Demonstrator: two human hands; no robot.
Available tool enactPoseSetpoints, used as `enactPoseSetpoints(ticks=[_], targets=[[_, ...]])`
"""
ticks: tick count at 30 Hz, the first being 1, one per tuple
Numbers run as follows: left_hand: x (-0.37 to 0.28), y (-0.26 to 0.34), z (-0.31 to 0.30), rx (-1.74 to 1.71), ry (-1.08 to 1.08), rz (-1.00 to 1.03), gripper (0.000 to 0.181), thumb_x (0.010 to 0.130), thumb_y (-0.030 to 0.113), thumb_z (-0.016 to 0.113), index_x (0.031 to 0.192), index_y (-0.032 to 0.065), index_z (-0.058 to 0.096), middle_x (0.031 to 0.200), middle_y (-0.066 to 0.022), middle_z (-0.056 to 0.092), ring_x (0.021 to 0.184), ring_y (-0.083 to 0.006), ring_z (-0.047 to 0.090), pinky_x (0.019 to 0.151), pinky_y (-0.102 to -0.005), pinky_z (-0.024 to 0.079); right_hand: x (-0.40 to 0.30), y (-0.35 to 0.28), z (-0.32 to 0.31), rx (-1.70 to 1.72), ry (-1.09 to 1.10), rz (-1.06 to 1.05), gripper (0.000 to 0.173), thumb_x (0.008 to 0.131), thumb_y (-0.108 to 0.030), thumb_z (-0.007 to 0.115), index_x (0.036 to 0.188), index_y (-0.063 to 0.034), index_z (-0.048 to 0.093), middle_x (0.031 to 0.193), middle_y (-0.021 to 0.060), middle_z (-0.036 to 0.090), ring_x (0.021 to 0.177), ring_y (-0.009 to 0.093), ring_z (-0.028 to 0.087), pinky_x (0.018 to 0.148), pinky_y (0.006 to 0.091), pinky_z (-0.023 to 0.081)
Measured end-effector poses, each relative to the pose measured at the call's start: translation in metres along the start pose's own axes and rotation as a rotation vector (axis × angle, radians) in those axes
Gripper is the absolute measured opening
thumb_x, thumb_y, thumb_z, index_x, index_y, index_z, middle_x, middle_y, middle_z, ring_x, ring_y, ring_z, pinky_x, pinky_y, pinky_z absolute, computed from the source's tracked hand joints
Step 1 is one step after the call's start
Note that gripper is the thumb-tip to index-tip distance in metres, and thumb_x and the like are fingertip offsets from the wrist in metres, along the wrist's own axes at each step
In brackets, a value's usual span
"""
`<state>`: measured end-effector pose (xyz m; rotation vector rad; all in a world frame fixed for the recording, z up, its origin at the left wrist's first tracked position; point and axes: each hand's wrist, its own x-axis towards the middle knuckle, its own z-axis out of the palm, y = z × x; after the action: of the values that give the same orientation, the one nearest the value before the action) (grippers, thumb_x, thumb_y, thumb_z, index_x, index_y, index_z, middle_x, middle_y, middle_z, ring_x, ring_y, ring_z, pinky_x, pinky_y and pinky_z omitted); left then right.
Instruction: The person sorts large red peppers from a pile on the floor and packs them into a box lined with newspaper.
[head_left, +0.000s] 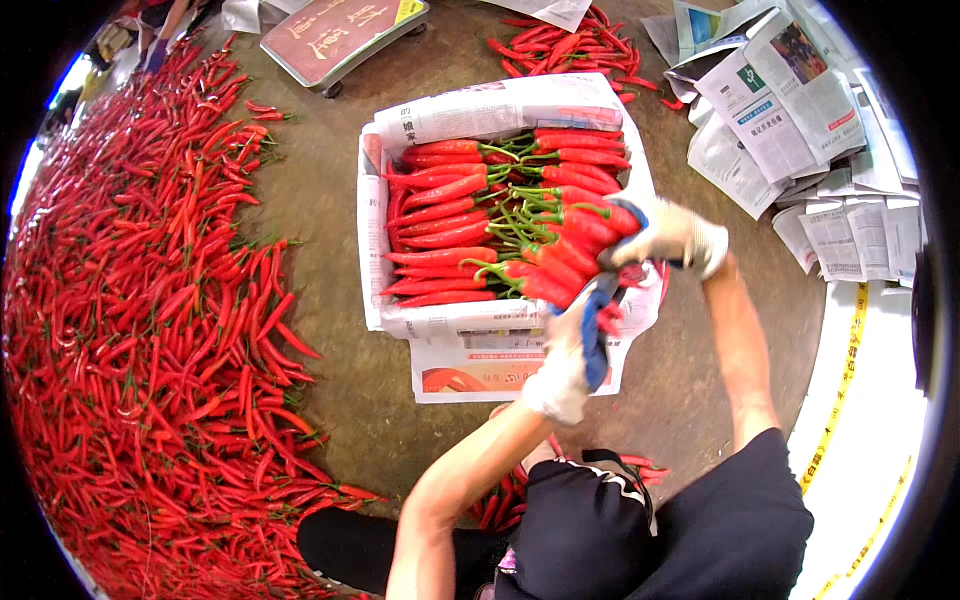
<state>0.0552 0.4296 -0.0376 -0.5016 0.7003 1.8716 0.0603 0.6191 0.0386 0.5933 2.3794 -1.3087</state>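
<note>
Before me stands a box (372, 225) lined with newspaper. Red chilli peppers (446, 217) fill its left side in a row, green stems turned toward the middle. More lie along its upper right, stems facing left. Both my hands wear white gloves with blue palms. Between them is a bunch of red chillies (562, 262), tilted over the right half of the box. My right hand (667, 231) grips the bunch from the far right. My left hand (574, 349) clasps its near side, above the newspaper flap (480, 364) that hangs over the front rim.
A large heap of chillies (172, 337) spreads over the floor at left. Smaller piles lie beyond the box (570, 49) and by my legs (501, 506). Newspaper sheets (787, 105) are stacked at right, above a white surface with yellow tape (836, 390). A low platform (341, 37) stands at back.
</note>
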Motion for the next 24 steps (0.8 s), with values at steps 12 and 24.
enactPoseSetpoints(ticks=[12,24], targets=[[-0.004,0.016,0.002,0.167,0.106,0.120,0.033,0.081,-0.001,0.065,0.114,-0.0032,0.061,0.104,-0.0121,0.068,0.090,-0.0220,0.067,0.076,-0.0317,0.055,0.056,0.022,-0.052,-0.203,0.220,-0.155,0.058,0.063,-0.022,0.078,0.113,0.0017,0.060,0.099,0.0181,0.065,0.083,0.028,0.062,0.077,0.0358,0.048],[0.018,0.186,0.005,1.557,0.289,1.152,0.045,0.066,0.006,0.078,0.108,0.0033,0.063,0.104,-0.0134,0.067,0.090,-0.0257,0.067,0.083,-0.0343,0.051,0.055,0.037,-0.003,-0.781,0.418,-0.332,0.061,0.078,-0.030,0.070,0.133,-0.0156,0.047,0.135,0.0133,0.047,0.126,0.033,0.043,0.108,0.0467,0.032]])
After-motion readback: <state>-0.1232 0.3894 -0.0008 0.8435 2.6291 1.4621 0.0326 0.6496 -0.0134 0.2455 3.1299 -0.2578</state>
